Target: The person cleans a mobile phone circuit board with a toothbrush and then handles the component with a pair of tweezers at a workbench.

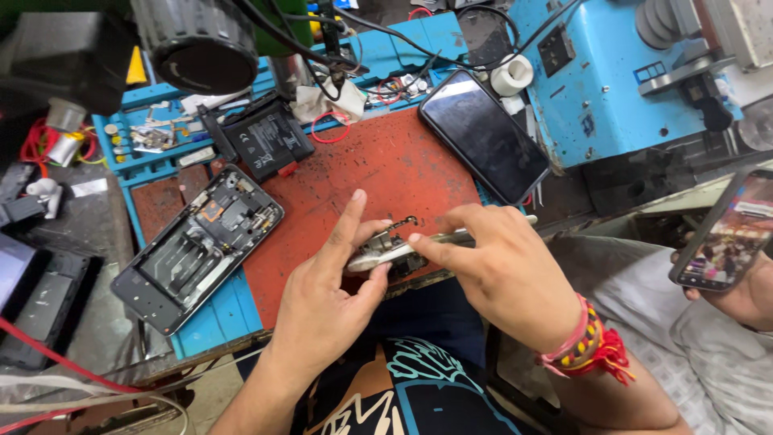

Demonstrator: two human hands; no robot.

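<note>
Now both hands pinch one small phone part (394,246) over the red mat (378,173): left hand (322,302) beneath, right hand (503,270) gripping tweezers (451,238).

A cluttered workbench (97,242) carries a red repair mat (362,185). Left of the mat lies an opened phone frame (197,246); above that frame rests a black battery (268,143). At the mat's upper right corner lies a dark-screened phone (483,133).

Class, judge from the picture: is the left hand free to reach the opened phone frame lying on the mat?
Probably not as things stand. The left hand is holding a small part with the right hand. The frame lies close by on the mat, nothing between.
</note>
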